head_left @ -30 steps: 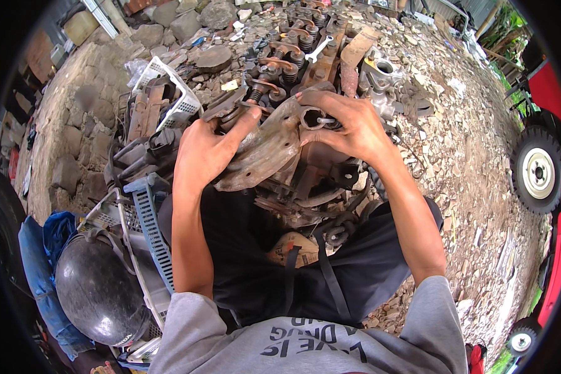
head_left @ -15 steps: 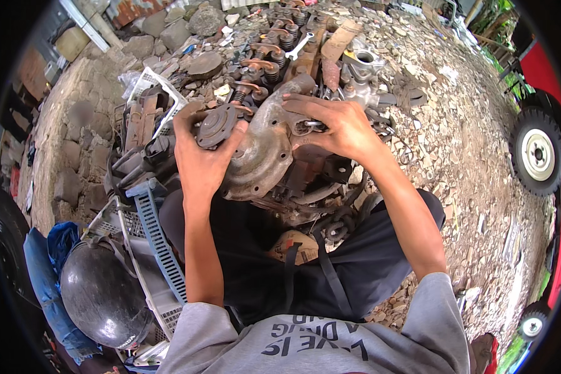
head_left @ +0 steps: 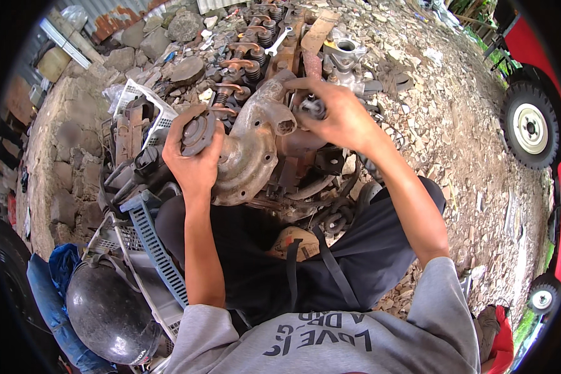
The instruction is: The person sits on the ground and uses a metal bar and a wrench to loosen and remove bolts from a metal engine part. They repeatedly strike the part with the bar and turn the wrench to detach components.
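A grey cast-metal pump housing [head_left: 246,159] with a curved pipe neck and bolt holes is held above my lap. My left hand [head_left: 190,165] is closed around the round hub flange [head_left: 198,134] on its left side, thumb on the near edge. The housing's short side port [head_left: 285,126] shows its dark opening. Just above and right of that port, my right hand [head_left: 346,121] has its fingers curled round a small dark metal piece [head_left: 312,107], blurred, whose kind I cannot tell. Its fingertips come close to the pipe neck.
Behind the housing lies an engine head with springs and rocker arms [head_left: 235,65]. A wrench [head_left: 278,42] rests on it, beside an aluminium part [head_left: 345,57]. At left are a white crate [head_left: 165,112], a blue plastic basket [head_left: 159,249] and a black helmet [head_left: 109,311]. A red vehicle's wheel [head_left: 530,126] stands right.
My right hand has moved up, away from the side port, with the small dark piece, uncovering the port. The housing has turned a little in my left hand. The whole view has shifted.
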Available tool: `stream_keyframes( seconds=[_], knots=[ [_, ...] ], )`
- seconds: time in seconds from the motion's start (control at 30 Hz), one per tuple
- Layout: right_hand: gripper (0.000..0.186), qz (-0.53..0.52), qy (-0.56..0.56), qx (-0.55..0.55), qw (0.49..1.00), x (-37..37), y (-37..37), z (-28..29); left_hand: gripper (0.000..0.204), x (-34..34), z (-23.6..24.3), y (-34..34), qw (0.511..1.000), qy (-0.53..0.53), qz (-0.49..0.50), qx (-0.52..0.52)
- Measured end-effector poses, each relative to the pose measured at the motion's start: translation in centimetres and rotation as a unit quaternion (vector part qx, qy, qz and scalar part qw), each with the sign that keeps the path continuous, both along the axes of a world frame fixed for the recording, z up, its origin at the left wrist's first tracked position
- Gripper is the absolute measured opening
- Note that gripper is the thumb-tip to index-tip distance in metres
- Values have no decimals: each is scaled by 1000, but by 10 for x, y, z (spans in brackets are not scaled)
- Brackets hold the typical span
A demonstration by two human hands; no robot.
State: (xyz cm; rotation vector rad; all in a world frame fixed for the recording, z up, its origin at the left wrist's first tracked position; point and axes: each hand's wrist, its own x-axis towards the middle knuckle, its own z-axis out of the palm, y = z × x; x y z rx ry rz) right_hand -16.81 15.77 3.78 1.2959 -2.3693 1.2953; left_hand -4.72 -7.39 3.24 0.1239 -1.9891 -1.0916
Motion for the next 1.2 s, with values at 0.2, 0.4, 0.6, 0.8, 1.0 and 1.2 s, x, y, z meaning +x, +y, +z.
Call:
stream_keyframes(
  seconds=[0.2, 0.4, 0.6, 0.8, 1.0, 1.2],
  knots=[
    [21, -62, -215, -241, 944, -3, 18, 29, 28, -15, 14, -5, 997, -51, 0, 57],
    [39, 27, -257, -461, 849, 11, 14, 82, 26, -26, 17, -14, 985, -127, -42, 106],
    [43, 200, -222, -569, 766, 36, 16, 57, 26, -23, 15, -12, 992, -95, -65, 61],
    [38, 160, -129, -513, 833, 89, 10, 25, 27, -22, 15, -17, 988, -82, 35, -126],
    [44, 124, -78, -527, 837, 97, -7, 45, 28, -27, 8, -19, 990, -61, -105, 72],
    [50, 128, -107, -633, 755, 102, -26, 56, 28, -25, 7, -20, 989, -71, -104, 78]
  ],
)
